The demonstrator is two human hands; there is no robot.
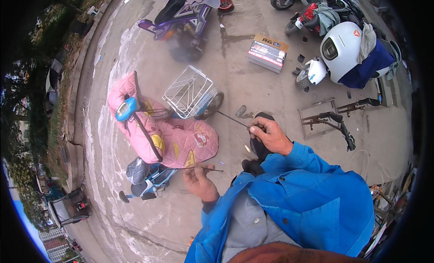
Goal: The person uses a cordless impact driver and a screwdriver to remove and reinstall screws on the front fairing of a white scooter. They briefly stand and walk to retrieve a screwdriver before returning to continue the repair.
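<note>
Head view, long dark rod (233,119) pinched by the right hand (272,136) near a wheel (217,104), slim rod (217,170) pinched by the left hand (200,185) beside a pink quilted cover (183,138), white wire basket (191,92) mounted above the wheel, carton (266,56) contents hidden.

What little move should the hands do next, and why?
Maybe bring the left hand toward the right hand: the left holds a thin piece, the right pinches a long dark rod, and they're held apart.

Right hand (270,135) pinched a dark rod (233,119) near a wheel (219,102), left hand (200,185) held a bar (217,170), pink cover (178,144) draped a scooter (158,178)
</note>
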